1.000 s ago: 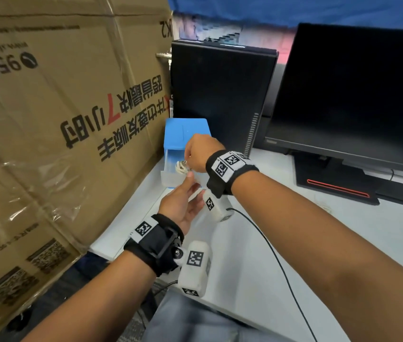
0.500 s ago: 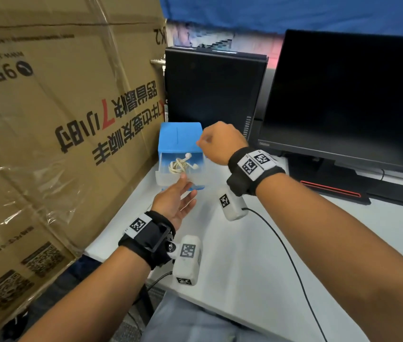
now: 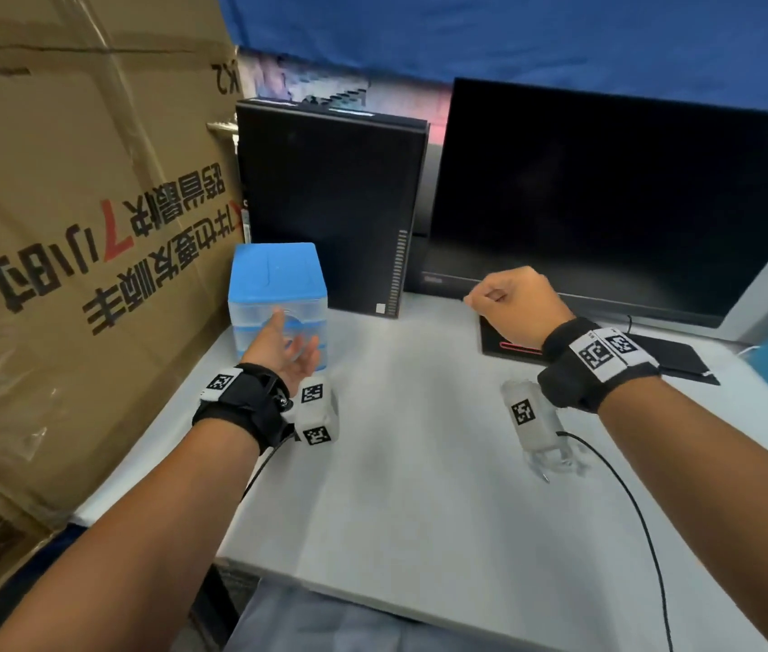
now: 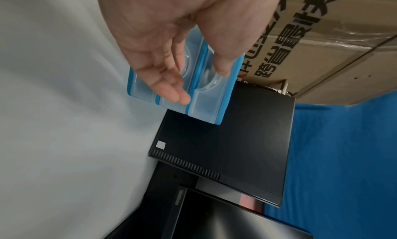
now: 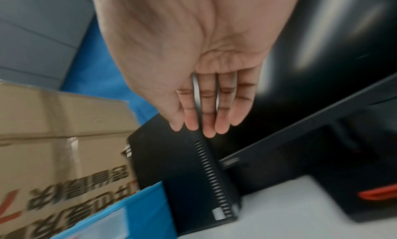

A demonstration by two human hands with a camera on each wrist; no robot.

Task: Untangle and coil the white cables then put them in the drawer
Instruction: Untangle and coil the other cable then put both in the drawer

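A small blue drawer unit (image 3: 278,275) with translucent drawers stands at the desk's back left, all drawers pushed in. No white cable shows in any view. My left hand (image 3: 285,345) is open, palm up, with straight fingers against the drawer fronts; the left wrist view shows the fingertips (image 4: 180,96) on the drawer unit (image 4: 206,93). My right hand (image 3: 513,298) hangs over the desk in front of the monitor, well right of the drawers, relaxed and empty. In the right wrist view the right hand (image 5: 204,98) holds nothing and the drawer unit (image 5: 120,213) sits at lower left.
A large cardboard box (image 3: 67,228) walls off the left side. A black computer case (image 3: 330,204) stands behind the drawers, with a dark monitor (image 3: 607,204) and its base (image 3: 654,355) to the right. The white desk (image 3: 419,463) spreads in front; a black wire (image 3: 631,510) trails from my right wrist.
The drawer that stood open with the coiled white cable in it is now pushed in by my left hand. My right hand has drawn away to the right.
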